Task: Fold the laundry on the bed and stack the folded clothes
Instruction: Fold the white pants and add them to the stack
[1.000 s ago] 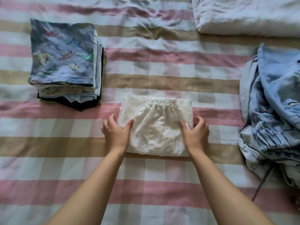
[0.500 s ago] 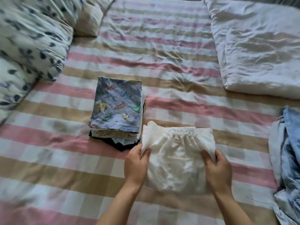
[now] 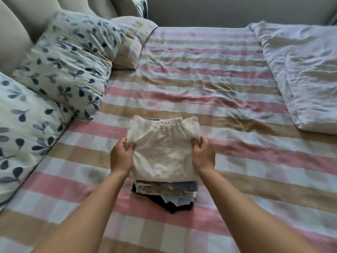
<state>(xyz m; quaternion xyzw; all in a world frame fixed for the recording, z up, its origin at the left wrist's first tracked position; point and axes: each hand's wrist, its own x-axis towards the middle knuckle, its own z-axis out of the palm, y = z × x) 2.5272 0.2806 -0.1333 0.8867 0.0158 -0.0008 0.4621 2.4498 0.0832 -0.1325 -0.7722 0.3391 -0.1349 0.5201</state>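
Observation:
A folded white garment [image 3: 164, 148] with an elastic waistband on its far edge lies over the stack of folded clothes [image 3: 167, 192], hiding the stack's top. Only the stack's near edges show, with pale printed layers and a black piece at the bottom. My left hand [image 3: 121, 155] grips the garment's left edge, thumb on top. My right hand [image 3: 203, 155] grips its right edge the same way. I cannot tell whether the garment rests fully on the stack or is held just above it.
The bed [image 3: 200, 84] has a pink, beige and white checked sheet. Leaf-print pillows [image 3: 60, 66] lie along the left, a striped pillow [image 3: 131, 42] behind them. A folded white duvet [image 3: 302, 73] lies at the right.
Both hands lifted the white garment from the sheet and carried it left over the stack. The view tilted up, so the blue laundry heap on the right has left the frame.

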